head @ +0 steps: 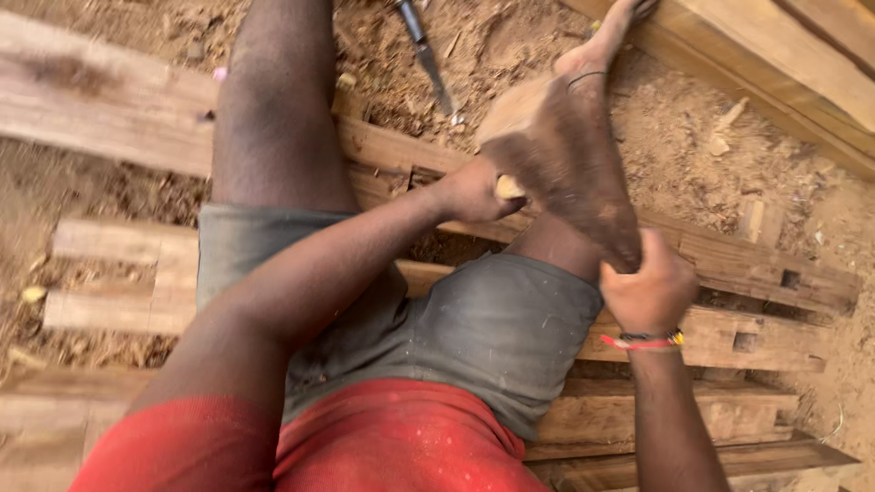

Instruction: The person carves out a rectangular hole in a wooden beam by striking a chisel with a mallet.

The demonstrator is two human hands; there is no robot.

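around both hands (474,189) (649,290): planks (747,264), sawdust (510,46), chisel (427,53)

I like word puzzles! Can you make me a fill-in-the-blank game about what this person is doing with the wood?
1. The left hand holds a chisel handle against a wooden ____.
2. The right hand swings a blurred wooden ____.
3. The right wrist wears a ____ wristband.
4. Another metal tool lies on the ____ beyond the knees.

Missing words: plank; mallet; red; sawdust
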